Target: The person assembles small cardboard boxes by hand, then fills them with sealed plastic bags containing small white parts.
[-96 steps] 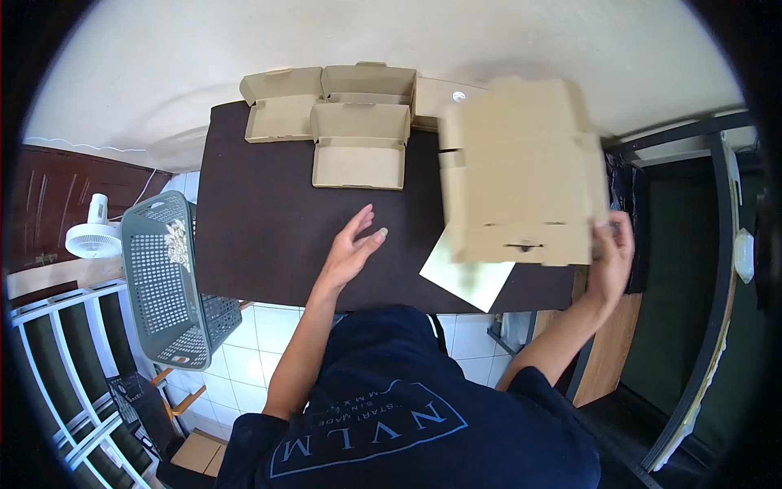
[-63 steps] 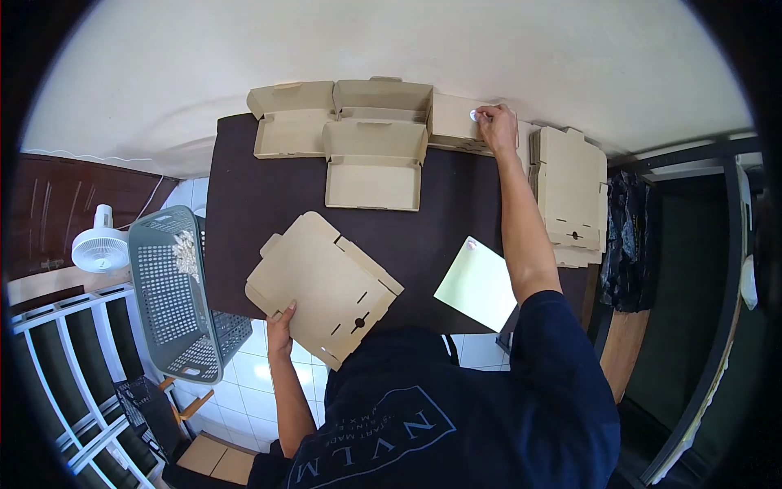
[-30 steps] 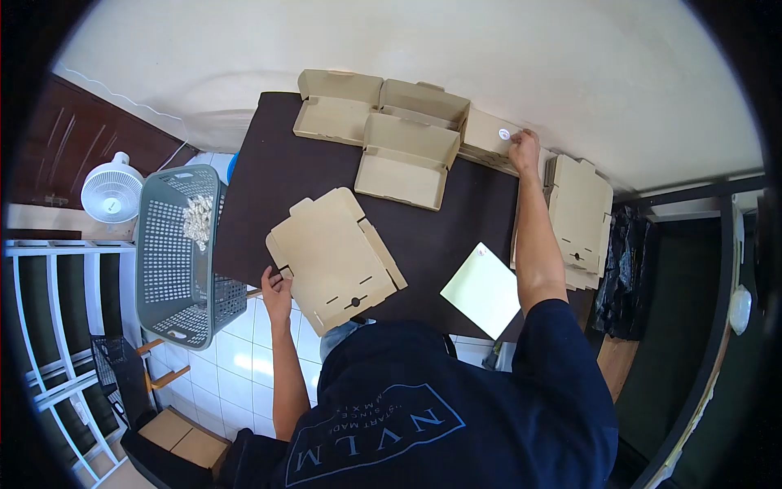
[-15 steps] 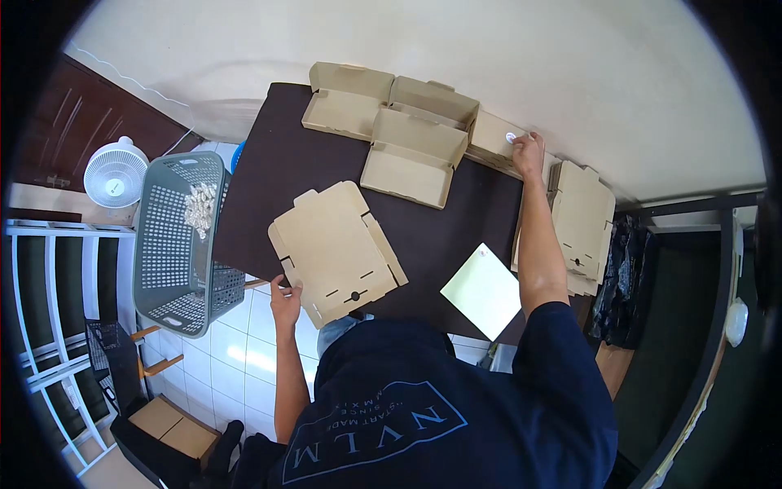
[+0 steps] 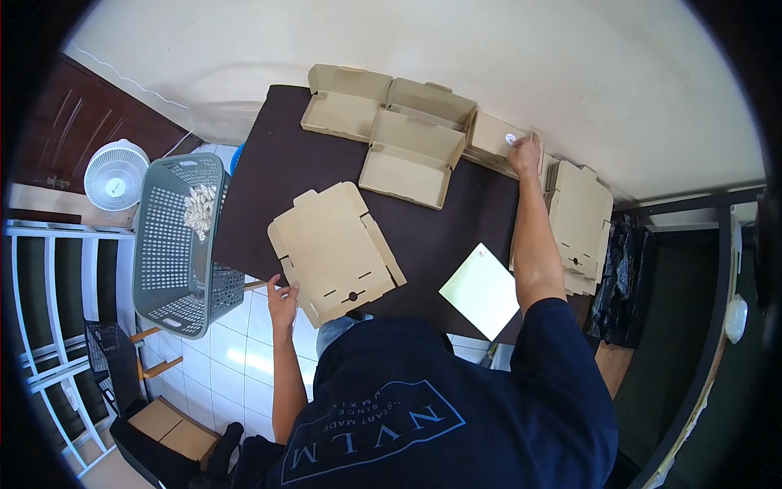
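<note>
1. Brown cardboard blank (image 5: 332,244) is lying at the table's (image 5: 423,236) 7 o'clock; left hand (image 5: 283,305) is touching its left edge, thumb and forefinger spreading. Full grip: cannot tell.
2. Right hand (image 5: 525,153) is reaching to 2 o'clock, fingers bunching closed at the white label (image 5: 511,138).
3. Three open boxes (image 5: 405,173) are sitting around 12; pale sheet (image 5: 481,292) is lying at 4.

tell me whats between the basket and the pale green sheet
In the head view, an unfolded cardboard blank, with the left hand at its edge, then bare dark tabletop before the sheet.
</note>
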Motion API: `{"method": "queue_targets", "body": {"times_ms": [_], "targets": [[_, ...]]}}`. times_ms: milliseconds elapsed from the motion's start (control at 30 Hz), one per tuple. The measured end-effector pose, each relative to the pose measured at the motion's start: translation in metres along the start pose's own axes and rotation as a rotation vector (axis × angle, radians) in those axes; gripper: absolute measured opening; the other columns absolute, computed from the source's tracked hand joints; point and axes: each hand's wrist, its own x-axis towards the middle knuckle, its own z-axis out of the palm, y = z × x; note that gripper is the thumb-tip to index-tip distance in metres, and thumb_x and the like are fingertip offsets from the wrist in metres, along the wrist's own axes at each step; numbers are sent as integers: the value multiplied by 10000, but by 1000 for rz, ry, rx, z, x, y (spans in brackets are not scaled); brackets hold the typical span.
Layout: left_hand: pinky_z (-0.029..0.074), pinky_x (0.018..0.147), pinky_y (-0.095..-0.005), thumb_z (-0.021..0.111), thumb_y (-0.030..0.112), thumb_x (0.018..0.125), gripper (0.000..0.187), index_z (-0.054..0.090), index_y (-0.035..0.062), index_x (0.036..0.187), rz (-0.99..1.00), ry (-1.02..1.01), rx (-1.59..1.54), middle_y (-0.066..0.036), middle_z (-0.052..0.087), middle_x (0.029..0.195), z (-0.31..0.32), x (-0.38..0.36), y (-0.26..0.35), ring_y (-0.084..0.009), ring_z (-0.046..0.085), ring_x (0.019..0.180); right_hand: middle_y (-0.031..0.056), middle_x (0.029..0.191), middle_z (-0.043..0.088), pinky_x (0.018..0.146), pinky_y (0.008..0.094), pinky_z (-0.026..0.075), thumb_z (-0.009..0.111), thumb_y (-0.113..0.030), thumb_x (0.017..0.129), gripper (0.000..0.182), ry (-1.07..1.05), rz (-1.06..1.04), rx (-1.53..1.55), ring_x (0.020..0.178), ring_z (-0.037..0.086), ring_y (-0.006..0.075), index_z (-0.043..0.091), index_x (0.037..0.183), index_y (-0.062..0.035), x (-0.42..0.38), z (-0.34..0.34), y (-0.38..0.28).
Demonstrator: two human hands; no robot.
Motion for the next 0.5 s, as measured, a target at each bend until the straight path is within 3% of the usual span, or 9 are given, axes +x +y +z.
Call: {"method": "queue_targets", "body": {"times_ms": [133,200,233,300,400,467,500], "targets": [[528,728,-295,636,118,882,591,345,51,1391,23,0,-99,-113,627,945,-1,0,-10,-174,623,864,316,1306,503,1046,418,408,566,-23,758,247,-18,-56,-11,1229,497,417,717,953,-19,10,8,25],[526,749,-298,612,113,898,566,344,60,1394,50,-21,-219,-116,628,969,0,-3,-18,-172,621,888,254,1248,558,1002,424,439,575,-18,762,261,163,35,382,1150,557,383,706,988,-25,8,13,43],[524,769,-301,588,109,915,542,344,69,1397,87,-36,-340,-118,628,994,2,-5,-19,-170,619,912,254,1248,558,1002,424,439,575,-18,762,261,149,27,385,1150,557,383,706,988,-25,-1,4,33],[532,775,-292,523,60,949,515,315,92,1420,129,-44,-322,-117,616,1055,2,-13,-15,-163,611,957,191,1127,604,897,403,493,570,0,784,273,280,47,400,998,619,314,687,1029,-30,-42,-37,-9],[517,776,-289,445,-60,919,484,407,104,1373,271,-76,-226,-111,563,1162,-3,-30,-15,-175,588,985,131,982,635,740,318,511,566,21,831,230,102,-90,584,803,613,203,671,1030,-26,-99,-38,-47],[457,872,-330,507,-115,822,498,541,109,1265,488,-15,139,-98,546,1085,-6,-39,-18,-266,543,1021,92,912,664,706,302,508,606,13,823,216,-155,-224,744,723,597,183,674,1023,-32,-153,-40,-82],[435,899,-343,530,-127,793,499,580,116,1227,565,0,309,-98,537,1051,-8,-47,-14,-292,524,1024,98,910,671,699,302,511,625,20,809,219,-238,-360,614,736,618,180,684,1013,-32,-177,-48,-101]]}}
